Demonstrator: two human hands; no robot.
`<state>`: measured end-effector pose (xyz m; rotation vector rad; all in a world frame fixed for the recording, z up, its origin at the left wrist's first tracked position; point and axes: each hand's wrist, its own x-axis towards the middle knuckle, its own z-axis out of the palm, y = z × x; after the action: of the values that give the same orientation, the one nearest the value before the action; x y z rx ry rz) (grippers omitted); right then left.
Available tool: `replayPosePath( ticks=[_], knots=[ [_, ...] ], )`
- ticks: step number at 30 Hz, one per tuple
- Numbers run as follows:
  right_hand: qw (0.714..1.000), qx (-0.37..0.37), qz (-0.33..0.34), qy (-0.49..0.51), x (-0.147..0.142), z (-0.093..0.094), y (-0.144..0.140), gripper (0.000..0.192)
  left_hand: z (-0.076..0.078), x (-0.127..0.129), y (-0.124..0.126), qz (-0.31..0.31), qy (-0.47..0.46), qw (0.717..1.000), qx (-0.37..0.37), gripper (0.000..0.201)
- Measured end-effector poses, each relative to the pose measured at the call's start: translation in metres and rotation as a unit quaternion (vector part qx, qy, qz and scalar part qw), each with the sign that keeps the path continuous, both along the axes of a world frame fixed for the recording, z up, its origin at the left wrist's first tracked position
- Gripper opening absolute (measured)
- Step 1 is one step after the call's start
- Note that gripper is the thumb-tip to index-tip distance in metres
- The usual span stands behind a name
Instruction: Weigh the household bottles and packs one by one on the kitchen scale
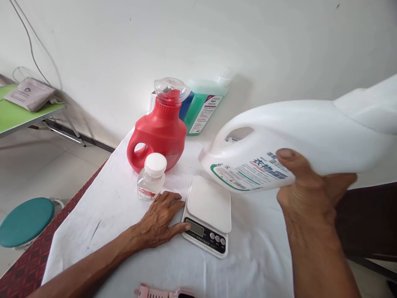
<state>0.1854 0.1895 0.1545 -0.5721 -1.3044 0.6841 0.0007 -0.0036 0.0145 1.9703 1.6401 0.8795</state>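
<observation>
Right hand (305,194) grips white jug (294,140) tipped w/ long axis near level, its left end over scale (208,215), while left hand (161,221) lies flat & released on desk (102,215), touching scale's left edge.

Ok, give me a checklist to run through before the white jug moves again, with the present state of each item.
1. Right hand grips the white jug: ok, thumb on the label, jug tipped on its side in the air.
2. Jug cap closed: cannot tell, the neck is out of view.
3. Scale platform bare: ok.
4. Scale display on: cannot tell, too small to read.
5. Left hand steadies the scale: ok, thumb against its near left edge.
6. Small clear bottle and red jug off the scale: ok, both stand upright to its left.
</observation>
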Motion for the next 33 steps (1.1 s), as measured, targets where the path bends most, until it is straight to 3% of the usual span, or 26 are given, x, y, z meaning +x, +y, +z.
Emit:
replayPosePath(
  ticks=[4, 8, 12, 18, 23, 26, 30, 33],
  knots=[
    [0.998, -0.049, -0.007, -0.035, 0.018, 0.002, -0.029, 0.036, 0.001, 0.000, 0.000, 0.000, 0.008, 1.000, 0.001, 0.050],
    [0.993, -0.110, -0.003, -0.046, 0.026, -0.011, -0.049, 0.064, 0.001, 0.000, 0.001, -0.003, 0.007, 1.000, 0.004, 0.051],
    [0.992, -0.103, -0.003, -0.077, 0.025, -0.018, -0.058, 0.083, 0.000, 0.000, 0.001, -0.002, 0.006, 1.000, 0.009, 0.049],
    [0.992, -0.097, 0.031, -0.077, 0.027, -0.021, -0.060, 0.079, -0.004, 0.000, 0.001, -0.001, 0.008, 1.000, 0.021, 0.050],
    [0.987, -0.122, 0.064, -0.088, 0.049, -0.025, -0.059, 0.074, -0.005, -0.001, 0.000, 0.004, 0.010, 0.999, 0.031, 0.048],
    [0.981, -0.185, 0.008, -0.050, 0.071, -0.048, -0.069, 0.067, -0.004, -0.001, 0.000, -0.001, 0.009, 1.000, 0.030, 0.048],
    [0.937, -0.318, -0.128, -0.073, 0.093, -0.106, -0.099, 0.048, -0.004, -0.002, 0.000, -0.004, 0.012, 0.999, 0.034, 0.049],
    [0.913, -0.354, -0.120, -0.163, 0.098, -0.141, -0.120, 0.040, -0.002, -0.001, 0.001, -0.001, 0.018, 0.999, 0.036, 0.047]
  ],
)
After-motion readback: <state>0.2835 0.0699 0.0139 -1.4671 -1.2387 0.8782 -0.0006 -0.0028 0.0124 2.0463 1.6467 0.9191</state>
